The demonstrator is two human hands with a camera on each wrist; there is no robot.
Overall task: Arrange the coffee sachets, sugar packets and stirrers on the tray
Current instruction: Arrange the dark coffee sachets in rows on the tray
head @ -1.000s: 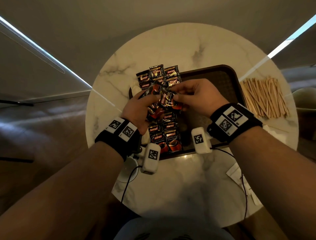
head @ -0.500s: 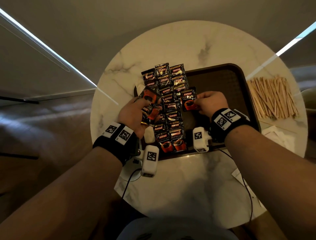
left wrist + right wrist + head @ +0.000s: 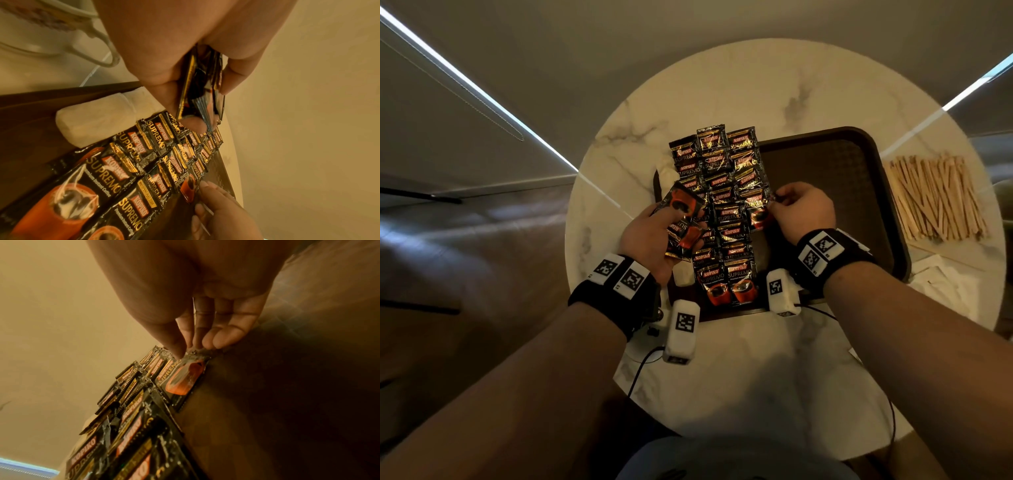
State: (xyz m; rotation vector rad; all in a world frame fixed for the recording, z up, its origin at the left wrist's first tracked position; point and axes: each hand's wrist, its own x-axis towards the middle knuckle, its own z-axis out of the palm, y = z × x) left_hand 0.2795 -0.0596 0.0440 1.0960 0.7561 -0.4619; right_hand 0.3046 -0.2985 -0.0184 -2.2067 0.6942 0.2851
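My head feed is dim and warm-toned, edges bowed by the wide lens. Foil on the coffee sachets (image 3: 726,219) glints beside my fingers. Both wrist feeds look amber and soft, my palms blurred up close, shadow beyond the fingers (image 3: 216,337).

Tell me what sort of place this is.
Probably a hotel room or lounge coffee corner, though that is a guess: a round marble table holds a brown tray of coffee sachets, with loose wooden stirrers beside it.

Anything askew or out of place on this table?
The coffee sachet rows overhang the tray's far rim onto the table. The stirrers lie in a loose heap off the tray.
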